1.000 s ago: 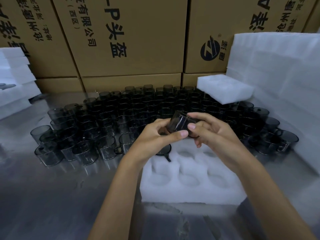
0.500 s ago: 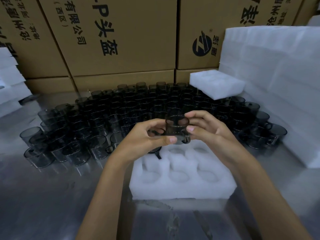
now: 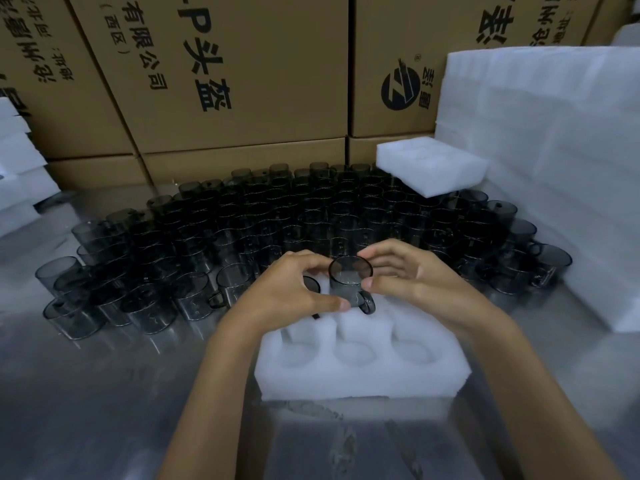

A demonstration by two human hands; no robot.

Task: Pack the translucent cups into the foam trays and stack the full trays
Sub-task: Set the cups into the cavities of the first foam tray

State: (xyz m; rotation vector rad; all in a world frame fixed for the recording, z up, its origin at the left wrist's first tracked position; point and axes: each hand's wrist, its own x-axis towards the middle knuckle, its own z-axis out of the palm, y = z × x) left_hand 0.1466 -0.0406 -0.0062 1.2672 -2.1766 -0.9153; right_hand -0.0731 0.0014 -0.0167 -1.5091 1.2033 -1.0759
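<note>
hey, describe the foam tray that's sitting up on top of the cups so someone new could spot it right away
Look at the tall stack of white foam on the right side of the table. Just left of it, at the back right corner of the crowd of dark cups, lies a foam tray. Unlike the tray under the hands, it rests on the cups.

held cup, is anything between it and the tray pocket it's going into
Nothing visible blocks it. The held cup, pinched upright by the left hand and right hand, hangs over the back row of the foam tray. Another cup fills the back-left pocket; the three front pockets look empty.
</note>
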